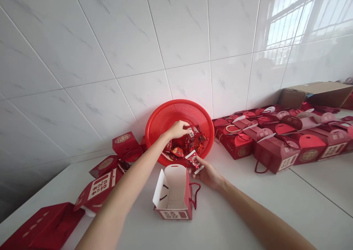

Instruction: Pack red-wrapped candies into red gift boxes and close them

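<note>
A red plastic basket [157,112] leans against the wall with wrapped candies [178,151] inside. My left hand [179,129] reaches into it, its fingers closed on a red and white candy packet [191,132]. At the basket's front rim my right hand [205,172] holds another red and white packet [194,161] between thumb and fingers. Just below stands an open red gift box [173,195] with a white inside and a red cord handle; no candy shows in it.
Closed red and pink gift boxes [275,150] stand in rows at the right, with a cardboard box [320,90] behind them. More red boxes [100,185] lie along the left side of the white table [220,220].
</note>
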Demonstrator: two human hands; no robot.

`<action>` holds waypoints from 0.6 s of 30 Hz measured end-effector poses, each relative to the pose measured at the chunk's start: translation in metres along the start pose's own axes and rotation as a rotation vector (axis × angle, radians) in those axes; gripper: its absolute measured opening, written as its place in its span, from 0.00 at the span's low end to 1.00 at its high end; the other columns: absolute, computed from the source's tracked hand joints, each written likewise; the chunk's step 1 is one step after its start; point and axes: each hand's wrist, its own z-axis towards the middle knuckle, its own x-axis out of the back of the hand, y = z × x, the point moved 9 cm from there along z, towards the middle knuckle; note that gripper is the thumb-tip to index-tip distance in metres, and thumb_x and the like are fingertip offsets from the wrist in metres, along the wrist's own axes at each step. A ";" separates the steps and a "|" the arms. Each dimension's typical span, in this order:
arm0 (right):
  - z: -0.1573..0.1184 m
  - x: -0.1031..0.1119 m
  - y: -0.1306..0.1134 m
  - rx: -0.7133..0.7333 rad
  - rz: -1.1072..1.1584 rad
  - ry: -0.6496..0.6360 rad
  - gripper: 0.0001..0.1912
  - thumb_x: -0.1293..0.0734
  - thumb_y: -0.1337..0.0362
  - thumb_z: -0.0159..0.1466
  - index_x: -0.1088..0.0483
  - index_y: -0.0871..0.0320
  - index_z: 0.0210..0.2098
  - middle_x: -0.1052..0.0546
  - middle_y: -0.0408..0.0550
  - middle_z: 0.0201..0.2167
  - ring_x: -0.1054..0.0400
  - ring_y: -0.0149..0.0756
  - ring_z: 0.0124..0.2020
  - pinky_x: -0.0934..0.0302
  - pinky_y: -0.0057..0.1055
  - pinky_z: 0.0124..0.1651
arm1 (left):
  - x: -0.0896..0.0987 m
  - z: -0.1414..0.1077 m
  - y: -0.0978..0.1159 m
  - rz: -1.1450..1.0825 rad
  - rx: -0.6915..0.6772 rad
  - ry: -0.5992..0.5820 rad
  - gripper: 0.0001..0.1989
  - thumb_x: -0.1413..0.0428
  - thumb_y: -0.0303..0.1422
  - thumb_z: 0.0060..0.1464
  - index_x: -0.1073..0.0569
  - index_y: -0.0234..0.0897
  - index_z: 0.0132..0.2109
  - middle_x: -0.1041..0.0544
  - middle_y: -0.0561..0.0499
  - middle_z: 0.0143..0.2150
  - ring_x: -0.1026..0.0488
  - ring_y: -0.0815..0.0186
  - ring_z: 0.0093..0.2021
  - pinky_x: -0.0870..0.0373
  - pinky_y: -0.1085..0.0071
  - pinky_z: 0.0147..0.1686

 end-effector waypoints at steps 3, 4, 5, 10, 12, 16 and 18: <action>0.001 0.002 0.001 -0.015 0.012 0.004 0.24 0.34 0.44 0.65 0.24 0.60 0.32 0.21 0.49 0.27 0.35 0.31 0.22 0.40 0.31 0.33 | -0.006 -0.022 0.010 -0.139 -0.049 -0.078 0.14 0.42 0.38 0.57 0.21 0.32 0.44 0.16 0.46 0.44 0.20 0.58 0.46 0.26 0.67 0.46; 0.001 0.002 0.001 -0.019 0.018 0.002 0.24 0.35 0.44 0.65 0.24 0.60 0.32 0.21 0.49 0.27 0.35 0.31 0.22 0.41 0.31 0.33 | -0.012 -0.030 0.012 -0.170 -0.058 -0.110 0.14 0.42 0.38 0.57 0.21 0.32 0.45 0.16 0.46 0.43 0.20 0.59 0.44 0.26 0.68 0.44; 0.000 0.002 0.000 -0.020 0.027 0.000 0.25 0.36 0.43 0.66 0.24 0.60 0.33 0.20 0.50 0.27 0.35 0.31 0.22 0.41 0.31 0.32 | -0.018 -0.038 0.014 -0.190 -0.061 -0.138 0.14 0.41 0.37 0.56 0.21 0.32 0.45 0.16 0.47 0.42 0.20 0.60 0.43 0.25 0.69 0.42; -0.003 0.001 -0.002 -0.029 0.058 -0.010 0.26 0.36 0.41 0.64 0.24 0.59 0.34 0.19 0.51 0.28 0.31 0.33 0.23 0.39 0.31 0.32 | -0.043 -0.066 0.017 -0.167 -0.037 -0.183 0.10 0.39 0.35 0.51 0.20 0.34 0.39 0.17 0.49 0.34 0.21 0.61 0.37 0.28 0.71 0.36; -0.006 0.000 -0.003 -0.016 0.032 -0.015 0.20 0.31 0.46 0.61 0.25 0.59 0.34 0.19 0.50 0.30 0.29 0.33 0.25 0.37 0.32 0.36 | -0.047 -0.071 0.019 -0.130 -0.031 -0.183 0.09 0.38 0.36 0.50 0.20 0.35 0.35 0.18 0.50 0.32 0.22 0.61 0.35 0.30 0.71 0.35; -0.011 -0.003 -0.005 0.015 0.003 -0.021 0.16 0.24 0.55 0.55 0.25 0.58 0.37 0.20 0.47 0.30 0.27 0.34 0.28 0.35 0.32 0.38 | -0.045 -0.075 0.019 -0.065 -0.007 -0.155 0.09 0.39 0.36 0.51 0.18 0.36 0.38 0.17 0.51 0.34 0.21 0.61 0.37 0.29 0.71 0.37; -0.012 -0.004 -0.006 0.022 0.002 -0.026 0.16 0.23 0.56 0.54 0.25 0.57 0.37 0.21 0.45 0.29 0.28 0.33 0.28 0.35 0.30 0.35 | -0.036 -0.076 0.011 -0.030 0.025 -0.126 0.12 0.43 0.35 0.55 0.18 0.36 0.43 0.16 0.50 0.36 0.21 0.63 0.36 0.28 0.72 0.38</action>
